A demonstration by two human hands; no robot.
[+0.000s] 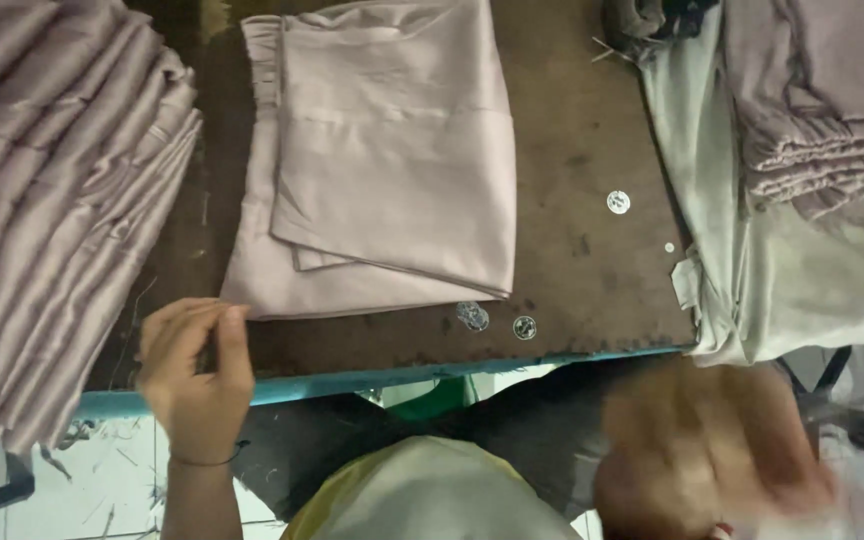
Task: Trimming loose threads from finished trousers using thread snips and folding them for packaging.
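Note:
My left hand rests at the front edge of the brown table, fingers curled loosely, its fingertips next to the near left corner of a folded pale pink cloth. It holds nothing that I can see. My right hand is a blur below the table edge at the lower right, near my body; what it holds, if anything, is unclear. The folded cloth lies flat in the middle of the table.
A tall stack of folded pink cloths fills the left side. Another pink pile sits on pale grey-green fabric at the right. Small round metal pieces lie on the tabletop near the front edge.

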